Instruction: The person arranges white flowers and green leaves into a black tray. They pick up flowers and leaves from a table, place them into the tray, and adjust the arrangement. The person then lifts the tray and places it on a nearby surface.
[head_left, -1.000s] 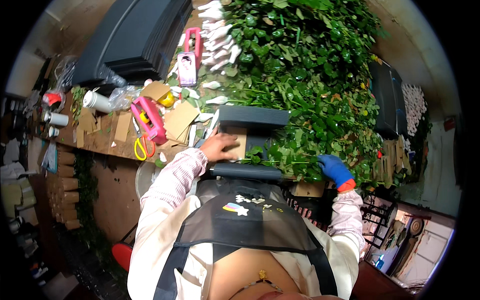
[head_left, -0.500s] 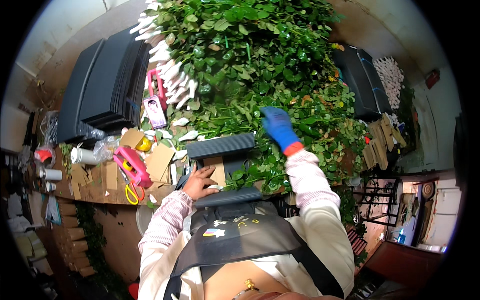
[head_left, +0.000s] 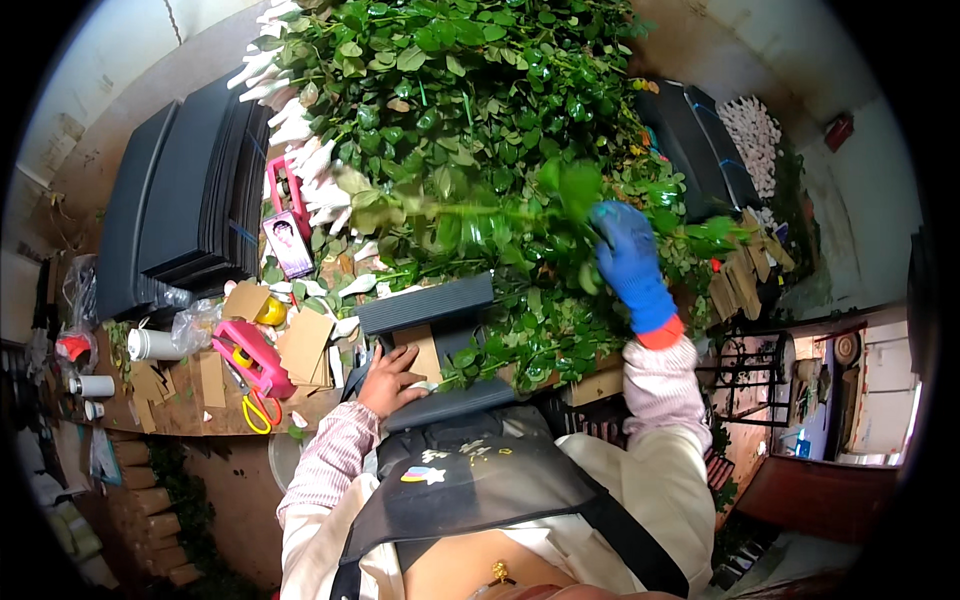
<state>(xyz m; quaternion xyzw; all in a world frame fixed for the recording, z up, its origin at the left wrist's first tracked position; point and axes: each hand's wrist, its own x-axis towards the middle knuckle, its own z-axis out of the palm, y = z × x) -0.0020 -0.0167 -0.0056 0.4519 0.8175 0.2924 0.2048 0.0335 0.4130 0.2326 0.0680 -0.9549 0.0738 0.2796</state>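
My left hand (head_left: 390,382) rests, fingers apart, on a brown cardboard piece (head_left: 420,350) inside a dark corrugated sheet (head_left: 425,302) with raised sides. Leafy stems (head_left: 500,360) lie across the right part of that sheet. My right hand (head_left: 625,255), in a blue glove with an orange cuff, is closed round a leafy stem (head_left: 570,190), blurred by motion, above the big heap of foliage (head_left: 450,100). White-wrapped flower heads (head_left: 310,180) line that heap's left edge.
Stacked dark sheets (head_left: 195,190) stand left, another stack (head_left: 690,150) back right. On the wooden table (head_left: 190,415) are a pink tool (head_left: 260,360), orange-and-yellow scissors (head_left: 260,410), cardboard pieces (head_left: 305,345) and a white cylinder (head_left: 155,345). A black metal rack (head_left: 740,390) stands right.
My right hand has gone from the sheet's right side up over the heap and now lifts a stem to the right. My left hand stays on the cardboard.
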